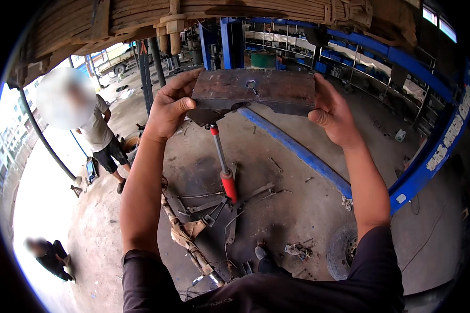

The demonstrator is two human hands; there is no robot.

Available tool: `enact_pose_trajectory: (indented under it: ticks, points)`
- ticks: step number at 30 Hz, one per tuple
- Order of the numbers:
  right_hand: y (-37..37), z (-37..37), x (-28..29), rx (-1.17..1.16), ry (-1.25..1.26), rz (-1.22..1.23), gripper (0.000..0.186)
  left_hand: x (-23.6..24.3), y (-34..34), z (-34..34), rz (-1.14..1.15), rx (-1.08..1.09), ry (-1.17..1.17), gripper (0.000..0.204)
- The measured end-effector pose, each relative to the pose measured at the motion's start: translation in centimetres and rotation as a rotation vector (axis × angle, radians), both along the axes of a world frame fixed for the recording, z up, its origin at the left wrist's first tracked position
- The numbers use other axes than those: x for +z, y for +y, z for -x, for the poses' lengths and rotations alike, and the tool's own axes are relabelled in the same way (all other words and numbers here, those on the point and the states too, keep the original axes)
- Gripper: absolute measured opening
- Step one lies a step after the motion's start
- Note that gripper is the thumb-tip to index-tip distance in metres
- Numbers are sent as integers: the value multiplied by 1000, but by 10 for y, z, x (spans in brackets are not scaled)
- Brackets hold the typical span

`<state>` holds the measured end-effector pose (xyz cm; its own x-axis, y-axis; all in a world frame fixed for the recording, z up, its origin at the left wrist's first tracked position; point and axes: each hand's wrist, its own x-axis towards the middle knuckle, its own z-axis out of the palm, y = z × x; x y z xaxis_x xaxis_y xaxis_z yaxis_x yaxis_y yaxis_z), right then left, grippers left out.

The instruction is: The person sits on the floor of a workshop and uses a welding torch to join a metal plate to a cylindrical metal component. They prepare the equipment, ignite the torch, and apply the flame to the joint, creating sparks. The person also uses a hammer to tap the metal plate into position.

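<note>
Overhead I hold a thick, dark metal block (219, 86) with a hole near its middle and a notch in its lower edge. My left hand (168, 109) grips its left end, thumb underneath at the near edge. Around its right end are the fingers of my right hand (335, 112). Just above and beyond the block runs a rusty leaf spring pack (235, 10) with a bolted clamp (173, 25). Partly hidden behind the block is a dark plate (206, 118) on top of a red jack (228, 185) with a shiny rod.
A blue lift arm (297, 148) slants down to the right toward a blue post (433, 146). An axle (185, 235) and the jack's legs lie on the floor. Near my foot are a metal part (299, 250) and a wheel (343, 253). One person stands left; another crouches lower left.
</note>
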<state>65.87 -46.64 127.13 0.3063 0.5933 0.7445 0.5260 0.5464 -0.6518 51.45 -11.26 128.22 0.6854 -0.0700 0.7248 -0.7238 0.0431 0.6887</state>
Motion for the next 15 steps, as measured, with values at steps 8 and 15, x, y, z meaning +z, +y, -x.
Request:
enact_pose_trajectory:
  ticks: [8,15]
  points:
    - [44,-83,58,-12,-90,-16,91,52,41,-88,-5,146,-46,85]
    - [48,-83,86,-53,-61,-28,83,77,51,-95,39,246,-45,80]
